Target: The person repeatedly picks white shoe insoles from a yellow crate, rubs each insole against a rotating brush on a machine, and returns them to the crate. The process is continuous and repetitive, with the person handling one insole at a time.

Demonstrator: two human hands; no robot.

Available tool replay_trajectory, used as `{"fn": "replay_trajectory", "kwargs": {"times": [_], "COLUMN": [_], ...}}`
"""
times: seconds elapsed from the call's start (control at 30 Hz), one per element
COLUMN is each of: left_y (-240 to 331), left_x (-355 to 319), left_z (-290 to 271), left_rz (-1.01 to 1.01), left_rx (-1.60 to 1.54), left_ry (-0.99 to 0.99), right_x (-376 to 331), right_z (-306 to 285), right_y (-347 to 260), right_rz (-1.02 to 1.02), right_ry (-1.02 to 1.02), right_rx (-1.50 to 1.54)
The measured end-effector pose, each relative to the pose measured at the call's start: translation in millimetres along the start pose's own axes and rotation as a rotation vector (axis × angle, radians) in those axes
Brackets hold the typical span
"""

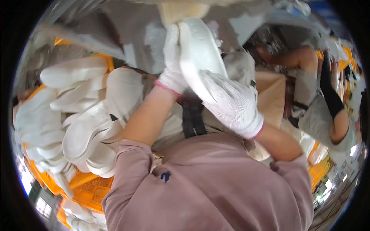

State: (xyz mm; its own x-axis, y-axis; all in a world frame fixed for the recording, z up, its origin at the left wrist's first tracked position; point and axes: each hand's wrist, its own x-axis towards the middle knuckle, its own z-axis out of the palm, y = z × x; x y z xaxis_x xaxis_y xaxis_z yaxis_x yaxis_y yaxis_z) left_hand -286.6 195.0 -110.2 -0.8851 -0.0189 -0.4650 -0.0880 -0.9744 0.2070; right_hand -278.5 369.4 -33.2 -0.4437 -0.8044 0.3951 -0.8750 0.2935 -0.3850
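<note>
Found one white sole [200, 50] in both hands, raised at far centre and tilted, with far tip close to a pale block [181, 10]; cannot tell whether touching. Noted left hand [172, 63] in white glove, gripping along the left edge; right hand [234, 101], likewise gloved, holding the near end and right side. Judged light and foam-like, stiff enough to hold shape yet likely to flex if pressed at the tips. Expected smooth, somewhat slippery under knit gloves; unlikely to break, but easily marked. Best held by both long edges, well back from the block. Observed beyond: grey surface [135, 23] with pale patches, possibly dust. To the left, orange crate [92, 191] heaped with other soles [81, 136]. To the right, a co-worker's dark sleeve [330, 85]; much of the background blurred.
</note>
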Motion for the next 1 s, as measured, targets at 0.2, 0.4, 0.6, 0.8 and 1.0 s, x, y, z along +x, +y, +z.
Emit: {"fn": "replay_trajectory", "kwargs": {"times": [0.2,0.4,0.6,0.8,1.0], "left_y": [26,7,9,33,8], "left_x": [38,50,54,64,57], "left_z": [-13,-31,-36,-41,-36], "left_rz": [0.458,0.504,0.472,0.050,0.219], "left_rx": [0.042,0.461,0.208,-0.210,0.038], "left_ry": [0.163,-0.012,-0.120,-0.350,-0.154], "right_x": [56,62,83,70,52], "right_z": [38,42,31,19,-6], "right_y": [20,18,33,17,-27], "right_rz": [0.292,0.215,0.394,0.482,0.228], "right_ry": [-0.088,0.158,-0.143,-0.275,-0.224], "right_rx": [-0.069,-0.130,0.273,0.455,0.102]}}
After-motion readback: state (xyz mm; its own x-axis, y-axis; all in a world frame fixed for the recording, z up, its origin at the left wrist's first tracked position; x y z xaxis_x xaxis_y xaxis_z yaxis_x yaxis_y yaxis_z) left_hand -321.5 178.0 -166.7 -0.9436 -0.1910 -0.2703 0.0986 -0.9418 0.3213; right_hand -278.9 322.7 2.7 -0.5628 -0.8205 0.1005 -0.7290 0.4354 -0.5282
